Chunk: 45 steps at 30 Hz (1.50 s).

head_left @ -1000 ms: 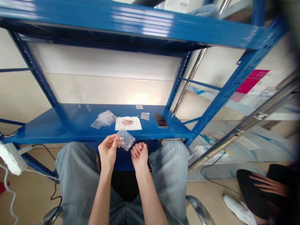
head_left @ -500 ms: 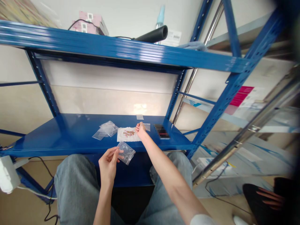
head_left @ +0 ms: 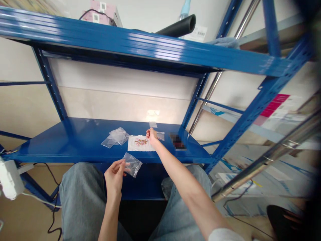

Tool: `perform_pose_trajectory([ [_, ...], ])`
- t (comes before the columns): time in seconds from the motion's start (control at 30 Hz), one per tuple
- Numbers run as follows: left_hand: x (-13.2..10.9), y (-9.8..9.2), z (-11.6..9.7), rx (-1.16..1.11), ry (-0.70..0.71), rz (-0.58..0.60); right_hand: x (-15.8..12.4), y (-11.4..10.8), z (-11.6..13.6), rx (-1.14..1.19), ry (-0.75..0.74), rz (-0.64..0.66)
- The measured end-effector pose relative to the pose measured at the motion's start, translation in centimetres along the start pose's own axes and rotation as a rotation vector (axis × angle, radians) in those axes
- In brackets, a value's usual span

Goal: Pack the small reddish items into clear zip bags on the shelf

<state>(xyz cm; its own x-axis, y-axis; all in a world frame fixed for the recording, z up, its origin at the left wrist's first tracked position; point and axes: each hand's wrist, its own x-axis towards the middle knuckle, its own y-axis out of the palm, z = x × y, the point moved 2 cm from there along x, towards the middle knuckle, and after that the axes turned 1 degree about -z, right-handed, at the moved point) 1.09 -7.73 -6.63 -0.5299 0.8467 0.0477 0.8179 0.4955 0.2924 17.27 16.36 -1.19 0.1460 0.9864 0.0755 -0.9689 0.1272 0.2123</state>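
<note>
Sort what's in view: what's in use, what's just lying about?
In use: small clear plastic bag, pinched in the left hand; white sheet with small pink pieces, the right hand at its far corner.
Lying about: pile of clear plastic bags on the blue metal shelf; dark flat object; black tube and pink box above.

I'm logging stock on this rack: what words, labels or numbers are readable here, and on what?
No text here can be read.
The pink box on the top shelf: white code stickers, too small to read.
The white label beside the black tube: a barcode, digits blurred.
The pink and white carton at the right: print blurred.
The small clear bag in the left hand: no print visible.
</note>
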Motion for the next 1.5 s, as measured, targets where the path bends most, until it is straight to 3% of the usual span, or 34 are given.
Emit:
perform_pose_trajectory([
  [0.13,0.1,-0.3,0.2,-0.032,-0.017,-0.015,1.2,-0.6,-1.3,-0.008,0.086,-0.029],
  [0.33,-0.2,0.1,-0.2,-0.088,-0.003,-0.069,1.1,-1.1,-1.2,-0.020,0.082,0.052],
  [0.53,-0.4,0.2,-0.5,-0.245,-0.058,-0.185,0.4,-1.0,-0.5,-0.145,-0.017,0.135],
  [0.67,0.3,-0.1,-0.8,-0.325,-0.054,-0.251,-0.3,-1.6,0.4,-0.313,-0.146,0.109],
  [0.77,2.3,0.1,-1.5,-0.364,-0.004,-0.268,-2.2,-2.8,0.9,-0.482,-0.246,0.115],
  [0.9,7.9,1.3,-3.6,-0.348,0.102,-0.293,-6.0,-5.3,1.1,-0.769,-0.344,0.224],
  [1.0,12.5,2.9,-5.3,-0.111,0.163,-0.246,-8.5,-6.5,1.2,-1.225,-0.499,0.329],
  [1.07,14.0,4.0,-5.8,0.082,0.200,-0.249,-9.3,-6.7,1.3,-1.427,-0.567,0.365],
  [1.13,13.4,4.8,-5.7,0.193,0.284,-0.247,-9.6,-6.3,1.5,-1.531,-0.596,0.384],
  [1.27,7.8,6.7,-3.5,0.571,0.736,-0.054,-9.4,-5.4,1.6,-1.613,-0.591,0.439],
  [1.37,4.4,7.7,-0.7,0.691,0.799,0.128,-9.2,-5.3,1.9,-1.608,-0.562,0.435],
  [1.5,2.9,8.3,1.7,0.876,0.855,0.351,-9.3,-6.1,2.3,-1.497,-0.536,0.367],
])
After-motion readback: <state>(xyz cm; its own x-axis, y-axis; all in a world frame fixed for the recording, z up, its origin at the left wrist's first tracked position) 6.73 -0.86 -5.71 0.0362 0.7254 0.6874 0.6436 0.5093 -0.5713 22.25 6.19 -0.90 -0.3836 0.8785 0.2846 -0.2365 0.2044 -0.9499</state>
